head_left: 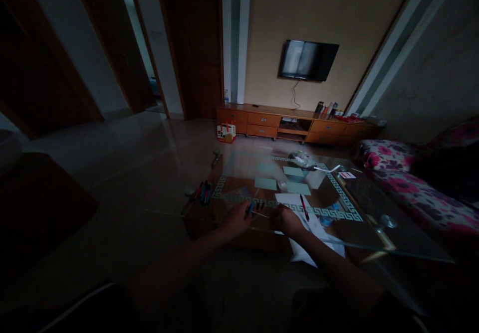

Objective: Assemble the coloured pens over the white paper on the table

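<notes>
My left hand [237, 218] is closed around a blue and dark pen [249, 209] above the near edge of the glass table. Close by on the right, the fingers of my right hand [287, 221] are curled together, and what they hold is too dark to make out. A thin pale stick [261, 215] shows between the two hands. Several small dark pieces [259, 206] lie just beyond them. On white paper [318, 231], beside my right hand, rests a red and black pen [304, 207]. Several red, blue and black pens [202, 193] lie bunched at the table's left end.
The glass table [404, 246] has a patterned border and pale squares. A crumpled clear plastic bag [302, 159] and a red-and-white card [347, 175] lie towards its far side. Beyond stand a wooden TV cabinet [262, 118] and a gift box [226, 132]; a flowered sofa [415, 183] is right.
</notes>
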`<state>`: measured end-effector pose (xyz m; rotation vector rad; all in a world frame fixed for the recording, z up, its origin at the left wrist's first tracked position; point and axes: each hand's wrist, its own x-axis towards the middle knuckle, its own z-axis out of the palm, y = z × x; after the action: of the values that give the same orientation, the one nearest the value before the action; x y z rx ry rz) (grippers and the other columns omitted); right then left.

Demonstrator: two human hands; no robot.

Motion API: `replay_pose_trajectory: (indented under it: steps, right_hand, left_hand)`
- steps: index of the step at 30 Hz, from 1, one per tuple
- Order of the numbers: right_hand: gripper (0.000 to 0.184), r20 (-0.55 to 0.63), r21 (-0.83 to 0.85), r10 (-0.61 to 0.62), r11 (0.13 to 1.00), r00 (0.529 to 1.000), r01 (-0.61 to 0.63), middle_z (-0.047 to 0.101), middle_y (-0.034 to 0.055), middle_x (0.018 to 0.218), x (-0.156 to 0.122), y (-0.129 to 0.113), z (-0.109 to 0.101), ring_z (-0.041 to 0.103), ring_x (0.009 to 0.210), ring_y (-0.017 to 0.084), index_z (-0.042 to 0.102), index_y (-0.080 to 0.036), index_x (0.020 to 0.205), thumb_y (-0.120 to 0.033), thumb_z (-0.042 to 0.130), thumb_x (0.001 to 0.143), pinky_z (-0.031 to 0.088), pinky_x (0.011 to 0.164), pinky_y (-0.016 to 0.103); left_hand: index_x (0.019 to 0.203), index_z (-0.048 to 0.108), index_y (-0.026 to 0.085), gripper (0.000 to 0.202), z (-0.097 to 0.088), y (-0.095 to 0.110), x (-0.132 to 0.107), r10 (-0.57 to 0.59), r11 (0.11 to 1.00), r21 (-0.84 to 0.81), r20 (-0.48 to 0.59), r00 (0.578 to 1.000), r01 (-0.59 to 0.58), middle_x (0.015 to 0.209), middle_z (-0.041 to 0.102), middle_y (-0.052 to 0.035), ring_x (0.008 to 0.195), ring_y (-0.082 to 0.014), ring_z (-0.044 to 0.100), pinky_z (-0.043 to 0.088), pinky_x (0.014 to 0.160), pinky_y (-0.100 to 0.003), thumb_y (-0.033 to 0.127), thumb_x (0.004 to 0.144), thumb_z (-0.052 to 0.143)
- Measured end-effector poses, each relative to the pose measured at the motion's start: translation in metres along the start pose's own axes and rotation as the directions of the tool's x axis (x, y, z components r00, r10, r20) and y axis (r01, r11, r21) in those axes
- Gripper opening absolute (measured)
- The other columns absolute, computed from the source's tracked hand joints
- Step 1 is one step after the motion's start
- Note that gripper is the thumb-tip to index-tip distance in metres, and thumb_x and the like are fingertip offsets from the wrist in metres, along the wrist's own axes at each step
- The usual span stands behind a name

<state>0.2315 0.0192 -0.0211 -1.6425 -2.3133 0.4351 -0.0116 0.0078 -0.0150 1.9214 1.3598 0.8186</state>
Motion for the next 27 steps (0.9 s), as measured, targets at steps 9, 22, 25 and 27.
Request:
replay_pose_trajectory:
  steps: [9, 22, 25, 27]
  right_hand:
    - [0.013, 0.023, -0.035, 0.009, 0.999, 1.000, -0.008, 0.064, 0.0080, 0.100, -0.002, -0.006, -0.003, 0.063, 0.088, 0.019, 0.069, -0.020, 0.086, -0.019, 0.057, 0.085, 0.043, 0.074, 0.026]
    - [0.020, 0.108, -0.083, 0.046, 0.996, 0.993, -0.037, 0.059, 0.0106, 0.112, 0.000, -0.009, -0.002, 0.061, 0.091, 0.018, 0.063, -0.017, 0.098, -0.026, 0.046, 0.095, 0.041, 0.077, 0.026]
    - [0.019, 0.099, -0.059, 0.003, 0.998, 0.995, 0.003, 0.058, 0.0099, 0.111, -0.001, -0.013, -0.009, 0.060, 0.092, 0.018, 0.061, -0.017, 0.100, -0.026, 0.046, 0.095, 0.042, 0.077, 0.026]
    - [0.018, 0.101, -0.039, -0.039, 0.998, 0.994, 0.043, 0.057, 0.0097, 0.111, -0.001, -0.016, -0.013, 0.060, 0.091, 0.017, 0.060, -0.017, 0.100, -0.026, 0.045, 0.096, 0.043, 0.077, 0.025]
  left_hand:
    - [0.093, 0.059, 0.016, 0.012, 0.002, -0.005, 0.000, 0.030, 0.999, 0.022, -0.032, 0.999, -0.029, 0.083, 0.064, -0.0047, 0.077, -0.0171, 0.059, 0.044, 0.069, -0.025, 0.015, 0.081, 0.057]
    - [0.093, 0.061, 0.018, 0.015, -0.001, -0.007, 0.002, 0.123, 0.976, 0.187, -0.052, 0.991, -0.111, 0.092, 0.064, -0.0056, 0.086, -0.0201, 0.059, 0.047, 0.079, -0.031, 0.014, 0.080, 0.058]
    - [0.096, 0.063, 0.019, 0.017, -0.001, -0.007, 0.001, 0.221, 0.961, 0.169, -0.006, 0.975, -0.217, 0.102, 0.064, -0.0068, 0.096, -0.0215, 0.059, 0.047, 0.087, -0.033, 0.015, 0.080, 0.058]
    - [0.100, 0.064, 0.019, 0.020, 0.001, -0.007, 0.000, 0.277, 0.950, 0.143, 0.030, 0.960, -0.278, 0.111, 0.063, -0.0079, 0.104, -0.0220, 0.058, 0.046, 0.092, -0.033, 0.016, 0.080, 0.058]
